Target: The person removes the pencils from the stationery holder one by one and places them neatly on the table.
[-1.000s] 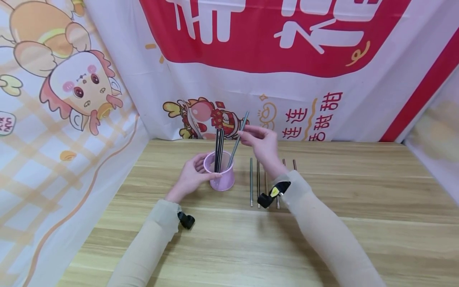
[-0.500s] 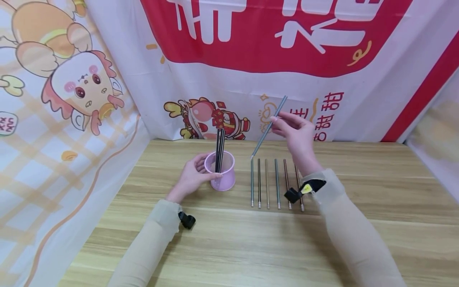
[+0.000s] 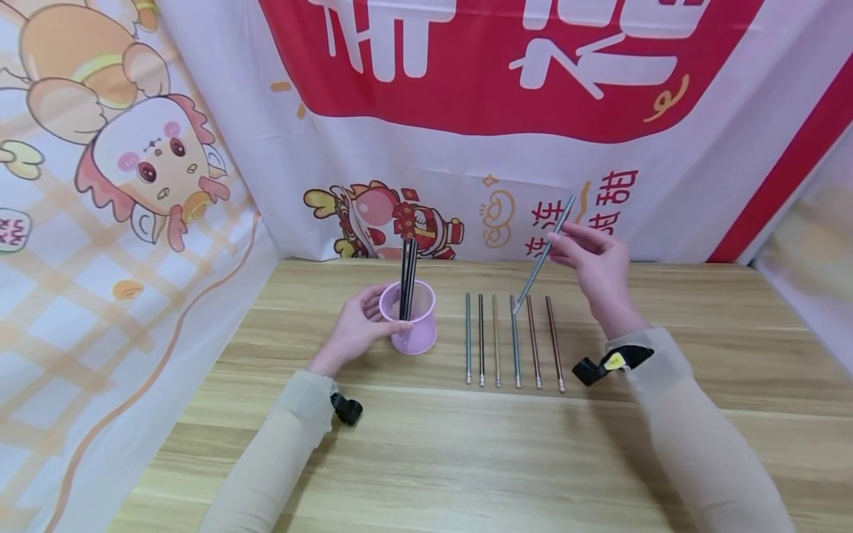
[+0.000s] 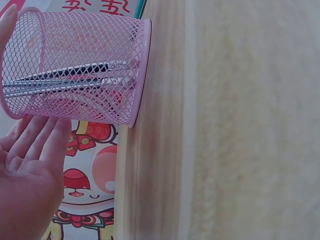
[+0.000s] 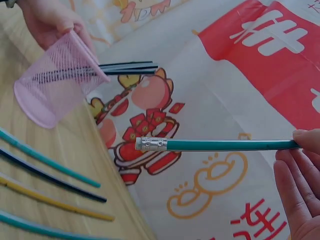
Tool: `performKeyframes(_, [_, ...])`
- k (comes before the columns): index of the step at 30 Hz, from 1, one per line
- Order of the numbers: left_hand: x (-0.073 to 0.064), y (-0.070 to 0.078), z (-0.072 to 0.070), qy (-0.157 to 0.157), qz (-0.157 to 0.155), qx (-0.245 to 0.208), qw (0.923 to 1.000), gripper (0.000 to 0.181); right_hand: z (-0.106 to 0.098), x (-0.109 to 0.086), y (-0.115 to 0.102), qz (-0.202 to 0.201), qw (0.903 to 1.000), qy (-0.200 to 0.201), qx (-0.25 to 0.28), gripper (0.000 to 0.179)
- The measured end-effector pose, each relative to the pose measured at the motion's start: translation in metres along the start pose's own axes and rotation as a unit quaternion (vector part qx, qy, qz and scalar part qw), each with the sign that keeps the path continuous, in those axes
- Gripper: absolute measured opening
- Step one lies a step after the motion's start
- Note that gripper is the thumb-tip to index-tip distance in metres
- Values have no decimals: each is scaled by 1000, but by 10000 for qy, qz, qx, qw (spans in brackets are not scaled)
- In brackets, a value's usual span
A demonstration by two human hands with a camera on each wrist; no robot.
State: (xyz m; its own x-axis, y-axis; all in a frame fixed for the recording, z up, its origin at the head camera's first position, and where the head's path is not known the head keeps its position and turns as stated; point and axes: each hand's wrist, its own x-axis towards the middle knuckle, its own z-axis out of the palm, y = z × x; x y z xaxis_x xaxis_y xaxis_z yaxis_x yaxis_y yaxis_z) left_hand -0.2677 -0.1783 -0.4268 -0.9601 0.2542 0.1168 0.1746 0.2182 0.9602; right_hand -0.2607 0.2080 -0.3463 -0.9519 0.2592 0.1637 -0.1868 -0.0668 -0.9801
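Observation:
My left hand (image 3: 355,327) grips a pink mesh pencil cup (image 3: 417,337) standing on the table, thumb at the near side of the rim and fingers round the back. Several dark pencils (image 3: 408,274) stand in the cup, leaning together. In the air at the right, my right hand (image 3: 597,270) pinches a green pencil (image 3: 535,274) between thumb and fingers. It slants with its eraser end (image 5: 150,144) down and leftward, above the row of pencils. In the left wrist view the eraser ends of the pencils inside show through the mesh (image 4: 75,95).
Several pencils lie side by side right of the cup, among them a green one (image 3: 468,340), a black one (image 3: 481,340), a natural yellow one (image 3: 496,340) and a brown one (image 3: 555,344). Printed cloth (image 3: 373,148) hangs behind the wooden table (image 3: 426,459).
My right hand has moved right, carrying the green pencil from the cup's mouth to above the row of pencils. My left hand and the cup have stayed in place.

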Motion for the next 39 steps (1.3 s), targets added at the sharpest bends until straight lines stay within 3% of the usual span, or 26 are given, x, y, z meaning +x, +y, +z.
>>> performKeyframes(5, [-1,2,0,1,-49,33,10000,83,-16,-1,9,109,9993,19,-368,51])
performKeyframes(13, [-3,4,0,-21,-102,84,9999,82,-40,-2,24,255,9987,-92,-427,49])
performKeyframes(23, [-1,2,1,-4,-72,18,10000,83,-70,-8,40,578,9941,-674,-621,52])
performKeyframes(31, [-1,3,0,-14,-51,-20,10000,82,-86,-11,52,952,9702,-1259,-1838,53])
performKeyframes(35, [-1,2,0,-3,-57,-5,10000,83,-90,-9,62,1030,9629,-1446,-2030,53])
performKeyframes(39, [-1,1,0,19,-108,48,9999,83,-91,-9,70,1047,9622,-1484,-2030,51])
